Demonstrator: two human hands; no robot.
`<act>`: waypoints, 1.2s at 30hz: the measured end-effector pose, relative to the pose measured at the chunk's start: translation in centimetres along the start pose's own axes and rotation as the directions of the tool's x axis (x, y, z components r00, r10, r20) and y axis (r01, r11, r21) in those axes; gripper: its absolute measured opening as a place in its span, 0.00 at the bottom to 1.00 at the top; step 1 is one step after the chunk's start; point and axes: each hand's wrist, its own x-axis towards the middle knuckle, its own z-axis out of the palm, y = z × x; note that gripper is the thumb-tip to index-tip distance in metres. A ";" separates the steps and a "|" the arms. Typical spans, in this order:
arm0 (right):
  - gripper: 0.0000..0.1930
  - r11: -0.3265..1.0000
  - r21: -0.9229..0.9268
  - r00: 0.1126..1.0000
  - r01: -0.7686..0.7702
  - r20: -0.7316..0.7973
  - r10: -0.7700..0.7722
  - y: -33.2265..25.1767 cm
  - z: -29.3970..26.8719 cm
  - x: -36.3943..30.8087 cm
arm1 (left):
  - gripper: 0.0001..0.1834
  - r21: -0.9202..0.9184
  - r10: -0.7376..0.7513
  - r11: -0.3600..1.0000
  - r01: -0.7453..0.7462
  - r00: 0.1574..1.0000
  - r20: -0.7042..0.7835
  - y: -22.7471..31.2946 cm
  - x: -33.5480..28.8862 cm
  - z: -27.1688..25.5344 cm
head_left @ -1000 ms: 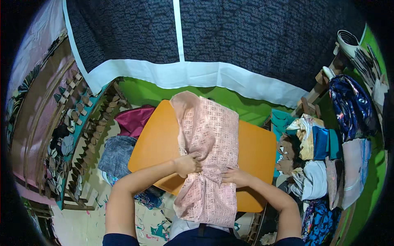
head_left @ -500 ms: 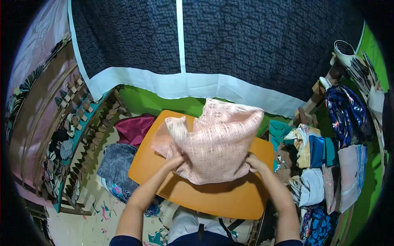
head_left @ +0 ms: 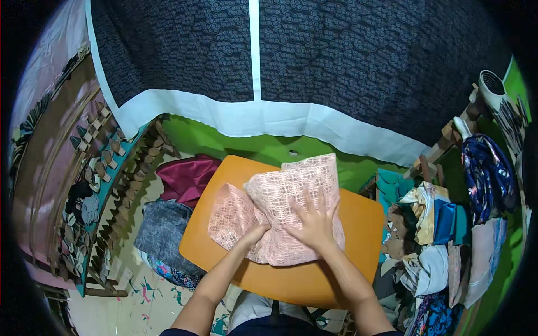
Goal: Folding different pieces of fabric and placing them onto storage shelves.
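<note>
A pink patterned cloth (head_left: 291,187) lies bunched and partly folded on an orange table (head_left: 280,285). One flap of it spreads to the left, and its larger part stands toward the far side. My left hand (head_left: 256,235) grips the cloth at the crease between the two parts, with its fingers partly hidden in the fabric. My right hand (head_left: 315,223) rests flat on top of the larger part, fingers spread.
Left of the table are maroon cloth (head_left: 188,176), grey cloth (head_left: 163,227) and a rack (head_left: 109,185) of wooden pieces. Folded fabrics (head_left: 431,269) are piled at the right. A dark curtain (head_left: 174,50) hangs behind. Scraps (head_left: 147,291) litter the floor.
The pink cloth has come down from a raised, billowed shape onto the table. My right hand has moved from its right edge onto its top and opened flat. My left hand still grips it.
</note>
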 end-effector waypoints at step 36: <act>0.32 0.953 -0.127 0.937 -0.275 0.188 0.296 3.7 9.8 0.9 | 0.59 0.505 0.218 0.846 0.171 0.754 -0.620 0.6 -2.1 0.9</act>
